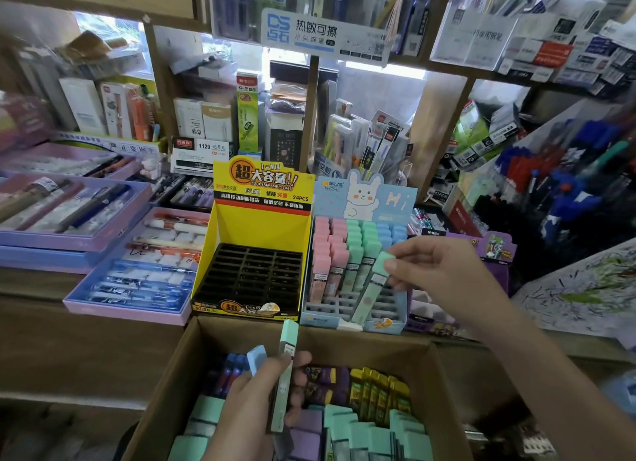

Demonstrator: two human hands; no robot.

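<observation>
Your right hand (pixel 434 271) has its fingers (pixel 407 252) pinched on the top of a mint case (pixel 369 293), which leans tilted into the front slots of the bunny display box (pixel 387 325). Your left hand (pixel 253 403) curls its fingers round a second mint case (pixel 285 374) and a blue case (pixel 257 358), above the open cardboard box (pixel 161 388).
</observation>
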